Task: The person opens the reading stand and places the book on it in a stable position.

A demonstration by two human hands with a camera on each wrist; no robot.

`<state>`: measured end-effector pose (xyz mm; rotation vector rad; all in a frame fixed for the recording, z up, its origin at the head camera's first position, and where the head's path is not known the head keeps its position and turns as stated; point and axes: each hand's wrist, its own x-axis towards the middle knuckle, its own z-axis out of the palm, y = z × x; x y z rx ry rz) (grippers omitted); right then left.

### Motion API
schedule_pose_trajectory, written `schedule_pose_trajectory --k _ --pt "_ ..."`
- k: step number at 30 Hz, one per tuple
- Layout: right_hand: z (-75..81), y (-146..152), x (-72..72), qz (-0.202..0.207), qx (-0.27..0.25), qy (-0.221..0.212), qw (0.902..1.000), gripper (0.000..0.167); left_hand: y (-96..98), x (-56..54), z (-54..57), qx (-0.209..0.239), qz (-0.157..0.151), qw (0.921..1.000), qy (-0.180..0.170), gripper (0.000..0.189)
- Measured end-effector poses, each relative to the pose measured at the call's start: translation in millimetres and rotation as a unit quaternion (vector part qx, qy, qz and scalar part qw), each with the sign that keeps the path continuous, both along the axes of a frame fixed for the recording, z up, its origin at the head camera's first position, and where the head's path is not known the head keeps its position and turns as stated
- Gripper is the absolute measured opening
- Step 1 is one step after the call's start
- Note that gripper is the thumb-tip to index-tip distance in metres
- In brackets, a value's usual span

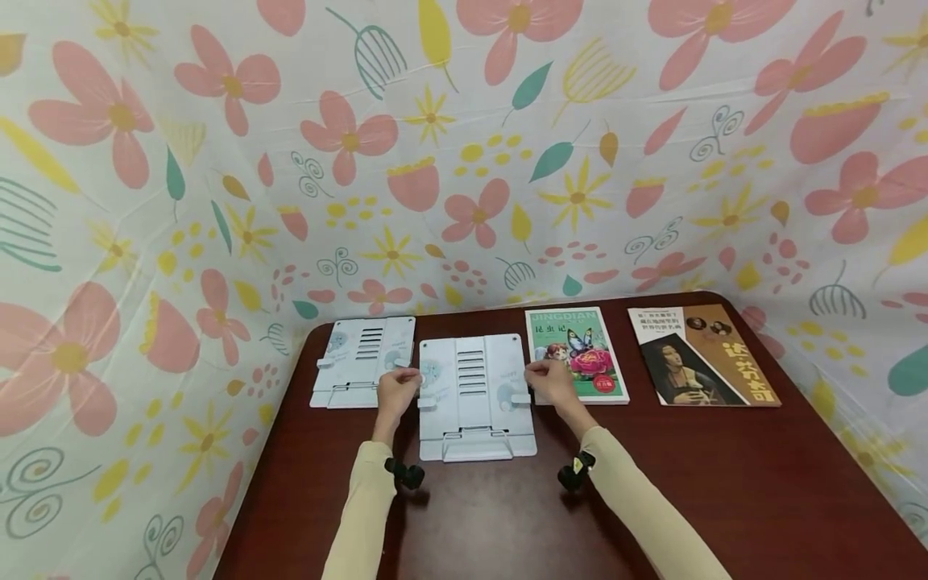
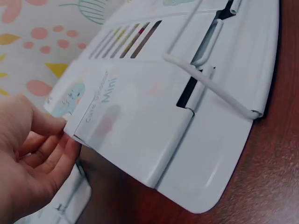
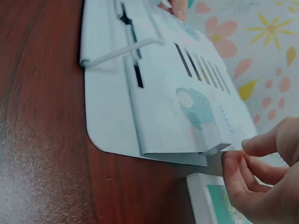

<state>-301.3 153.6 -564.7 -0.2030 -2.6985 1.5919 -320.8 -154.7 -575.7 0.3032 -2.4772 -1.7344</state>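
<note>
A white metal book stand (image 1: 474, 379) with a slotted back panel, printed cartoon animals and a wire rest at its lower edge is between both hands on the table. My left hand (image 1: 397, 395) pinches its left edge, thumb on top and fingers curled beneath, as the left wrist view shows (image 2: 37, 154). At the opposite side my right hand (image 1: 557, 387) has thumb and forefinger together at the edge by the side clip (image 3: 217, 148). In the right wrist view, the panel's side edge lies apart from the base plate under it.
A second white book stand (image 1: 344, 370) lies at the back left, beside my left hand. Behind my right hand is a green-covered book (image 1: 609, 366), and farther right a brown picture-covered book (image 1: 732, 338). A flowered cloth (image 1: 478, 242) hangs behind the dark red table (image 1: 478, 524).
</note>
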Motion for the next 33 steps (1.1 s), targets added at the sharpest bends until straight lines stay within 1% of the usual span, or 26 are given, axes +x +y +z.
schedule_pose_trajectory --k 4,9,12,16,18,22,25,29,33 --pt "8.2 -0.6 -0.3 -0.012 -0.035 0.003 0.9993 0.025 -3.8 2.9 9.4 0.03 -0.007 0.999 0.032 0.017" --pt "21.4 -4.1 3.1 -0.024 -0.089 0.031 0.9953 0.024 -9.4 8.7 20.3 0.064 -0.016 0.9951 0.073 0.019" --pt "28.9 -3.0 8.2 -0.017 -0.092 0.056 0.9941 0.023 -12.1 13.2 27.2 0.084 -0.023 0.9912 0.1 0.021" --pt "39.7 0.1 16.0 -0.003 -0.07 0.094 0.9931 0.021 -16.4 18.4 39.9 0.087 -0.043 0.9867 0.131 0.02" --pt "45.5 0.5 19.6 0.003 -0.067 0.11 0.9916 0.02 -18.5 21.4 48.7 0.087 -0.058 0.9836 0.147 0.02" --pt "56.3 2.3 27.0 0.013 -0.057 0.138 0.9887 0.02 -16.5 38.1 77.1 0.08 -0.083 0.9791 0.167 0.018" --pt "63.2 3.7 31.7 0.024 -0.059 0.155 0.9858 0.02 -14.6 51.0 93.1 0.073 -0.089 0.9785 0.171 0.018" --pt "68.6 5.9 37.0 0.041 -0.065 0.165 0.9834 0.019 -16.5 58.3 97.7 0.075 -0.096 0.9768 0.176 0.019" --pt "73.3 7.3 43.7 0.048 -0.071 0.159 0.9835 0.017 -20.5 65.1 100.4 0.075 -0.115 0.9745 0.177 0.019"
